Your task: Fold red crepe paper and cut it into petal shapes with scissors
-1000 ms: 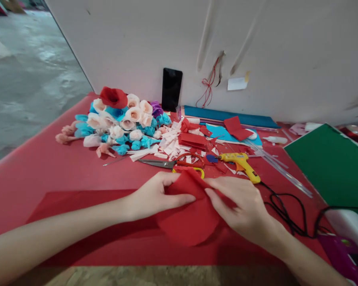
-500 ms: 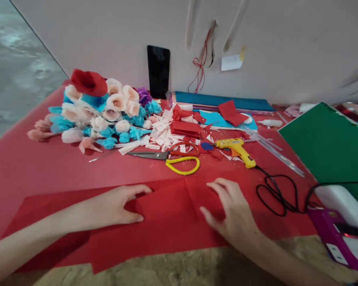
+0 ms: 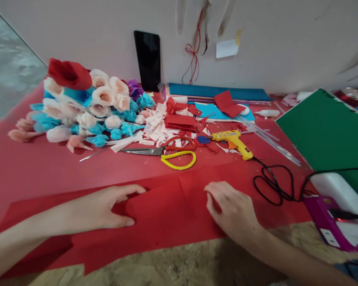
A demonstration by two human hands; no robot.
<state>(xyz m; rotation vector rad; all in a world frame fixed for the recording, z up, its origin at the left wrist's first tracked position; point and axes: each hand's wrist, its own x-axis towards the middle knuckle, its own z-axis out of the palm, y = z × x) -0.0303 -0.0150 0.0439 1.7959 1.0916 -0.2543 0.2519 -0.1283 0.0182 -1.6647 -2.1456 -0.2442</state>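
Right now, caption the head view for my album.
Two hands over red paper, scissors and glue gun beyond.

Left hand spread, right hand curled

The left forearm reaches in from the lower left edge, and the right forearm slants up from the lower right. Both hands are bare, well apart, with their thumb sides turned toward each other. The left hand shows its back; its fingers reach inward in a gentle bend, and its thumb lies below them, leaving a wide gap. The right hand is more rounded, its fingers bent inward above the thumb, with the tips close together. Whether that thumb actually meets the forefinger is hard to tell here.
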